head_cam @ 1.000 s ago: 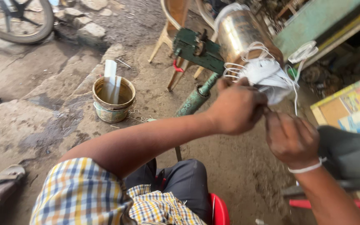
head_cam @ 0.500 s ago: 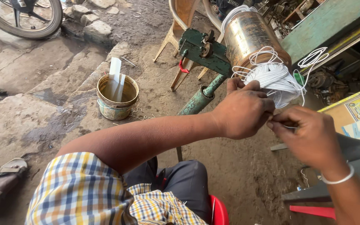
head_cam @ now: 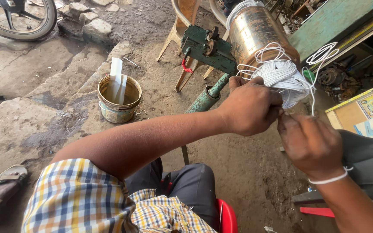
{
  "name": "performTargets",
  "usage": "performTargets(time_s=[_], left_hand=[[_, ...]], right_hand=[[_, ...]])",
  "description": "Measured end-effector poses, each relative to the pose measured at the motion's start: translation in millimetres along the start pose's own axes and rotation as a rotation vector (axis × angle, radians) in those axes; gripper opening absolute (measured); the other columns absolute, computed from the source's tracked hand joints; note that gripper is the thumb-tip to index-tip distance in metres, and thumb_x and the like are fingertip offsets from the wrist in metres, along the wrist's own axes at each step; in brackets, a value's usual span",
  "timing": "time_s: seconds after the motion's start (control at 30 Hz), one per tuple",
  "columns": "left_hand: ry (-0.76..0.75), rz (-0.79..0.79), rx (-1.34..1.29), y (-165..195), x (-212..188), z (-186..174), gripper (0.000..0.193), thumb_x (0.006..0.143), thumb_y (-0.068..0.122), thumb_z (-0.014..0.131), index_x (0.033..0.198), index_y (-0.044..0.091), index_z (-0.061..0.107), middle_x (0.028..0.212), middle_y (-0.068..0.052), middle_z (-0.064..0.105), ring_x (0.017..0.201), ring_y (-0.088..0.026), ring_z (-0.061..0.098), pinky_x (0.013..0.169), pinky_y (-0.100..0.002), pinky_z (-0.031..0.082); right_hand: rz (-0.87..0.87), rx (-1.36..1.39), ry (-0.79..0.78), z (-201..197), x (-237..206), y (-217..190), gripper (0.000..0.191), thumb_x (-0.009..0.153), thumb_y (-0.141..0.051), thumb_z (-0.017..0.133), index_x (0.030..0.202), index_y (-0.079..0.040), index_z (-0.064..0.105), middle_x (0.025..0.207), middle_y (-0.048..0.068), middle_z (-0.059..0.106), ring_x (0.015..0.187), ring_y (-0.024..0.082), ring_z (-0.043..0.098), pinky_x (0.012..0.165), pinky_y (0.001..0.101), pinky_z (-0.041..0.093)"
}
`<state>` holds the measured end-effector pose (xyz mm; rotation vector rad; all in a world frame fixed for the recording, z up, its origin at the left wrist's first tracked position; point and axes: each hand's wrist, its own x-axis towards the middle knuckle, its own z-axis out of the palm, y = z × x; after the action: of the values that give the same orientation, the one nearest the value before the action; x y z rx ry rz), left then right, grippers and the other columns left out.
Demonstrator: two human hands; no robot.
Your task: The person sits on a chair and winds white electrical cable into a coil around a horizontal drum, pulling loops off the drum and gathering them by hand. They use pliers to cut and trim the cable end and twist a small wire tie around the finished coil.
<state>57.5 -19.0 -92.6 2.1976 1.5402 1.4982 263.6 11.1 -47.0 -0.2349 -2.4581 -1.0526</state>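
A shiny metal cylinder [head_cam: 255, 32] lies on a green stand [head_cam: 203, 47] ahead of me, with a bundle of white wire [head_cam: 283, 75] bunched at its near end. My left hand [head_cam: 249, 105] reaches across and grips that bundle from below. My right hand [head_cam: 309, 140], a white band at its wrist, pinches a strand of the same wire right beside the left fingers. A loose loop of wire [head_cam: 322, 54] sticks out to the right.
A rusty bucket [head_cam: 119, 99] holding white strips stands on the dirt ground at left. A plastic chair [head_cam: 184, 26] is behind the stand, a wheel [head_cam: 22, 21] at top left, a sandal [head_cam: 3, 185] at bottom left. I sit on a red stool [head_cam: 227, 215].
Both hands have shifted left and closer together at the wire bundle. The view has tilted, bringing the cylinder more to the centre.
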Motion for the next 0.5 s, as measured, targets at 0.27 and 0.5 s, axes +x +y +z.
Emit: performTargets(time_s=[0.27,0.5], left_hand=[[0.127,0.119,-0.055,-2.7,-12.8,4.7,0.013,0.087,0.024,0.063,0.093,0.016,0.072,0.088,-0.003,0.071,0.104,-0.028,0.060,0.089,-0.060,0.033],[0.230,0.302,0.119,-12.6,-22.7,15.0,0.016,0.088,0.023,0.066,0.101,0.013,0.068,0.097,0.001,0.066,0.113,-0.022,0.054,0.103,-0.059,0.030]], right_hand=[[0.280,0.301,-0.071,-11.3,19.9,-1.6,0.031,0.085,-0.013,0.073,0.112,0.002,0.070,0.097,0.017,0.068,0.078,0.032,0.068,0.066,0.0392,0.053],[0.674,0.733,-0.814,1.5,42.3,40.6,0.019,0.093,-0.020,0.071,0.096,-0.001,0.075,0.073,0.008,0.071,0.065,0.018,0.066,0.063,0.0327,0.054]])
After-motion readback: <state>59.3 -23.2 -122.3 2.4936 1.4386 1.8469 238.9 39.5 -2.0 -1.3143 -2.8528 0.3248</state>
